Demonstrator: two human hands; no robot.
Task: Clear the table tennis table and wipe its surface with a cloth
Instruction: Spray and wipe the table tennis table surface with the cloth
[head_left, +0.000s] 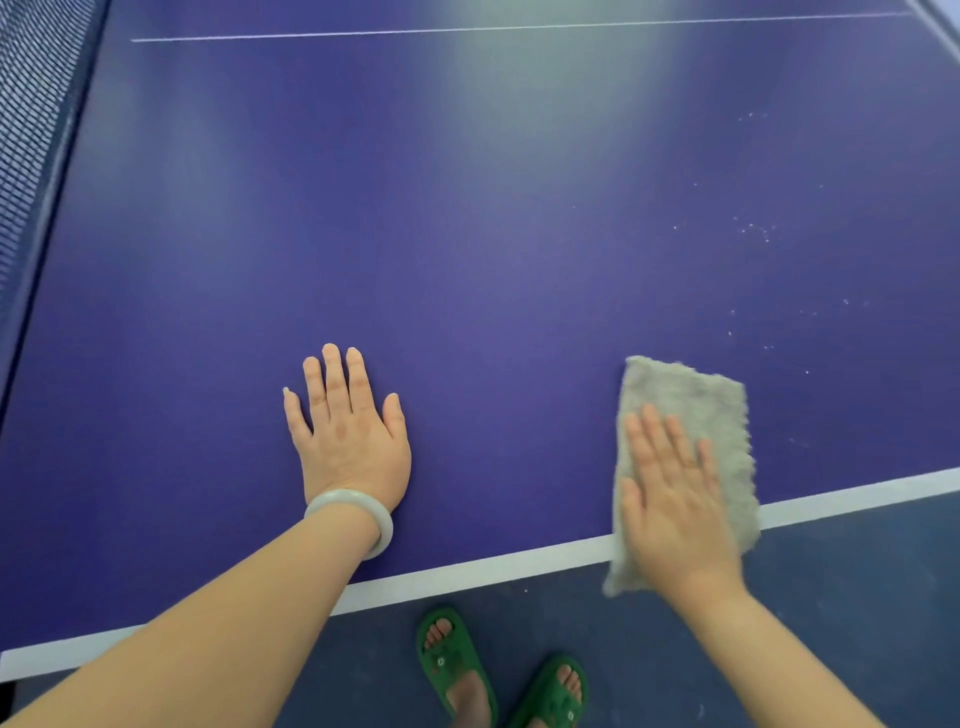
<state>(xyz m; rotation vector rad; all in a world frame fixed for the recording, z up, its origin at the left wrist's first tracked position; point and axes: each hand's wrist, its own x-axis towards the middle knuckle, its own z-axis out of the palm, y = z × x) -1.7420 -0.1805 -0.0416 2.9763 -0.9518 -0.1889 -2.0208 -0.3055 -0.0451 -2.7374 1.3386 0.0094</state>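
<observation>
Nearest you, your feet in green sandals (454, 662) stand on the blue floor (857, 597). Just past them runs the white edge line (467, 571) of the surface (467, 234). Your right grip (675, 499) lies flat, fingers straight, pressing the grey cloth (691, 395) down across that line, with the cloth's near corner hanging past the edge. Your left grip (348, 436), a pale bangle (358, 512) on its wrist, rests palm down on the bare blue top, fingers spread, holding nothing. Beyond the cloth lie scattered white specks (753, 228). The net (31, 130) stands far left.
</observation>
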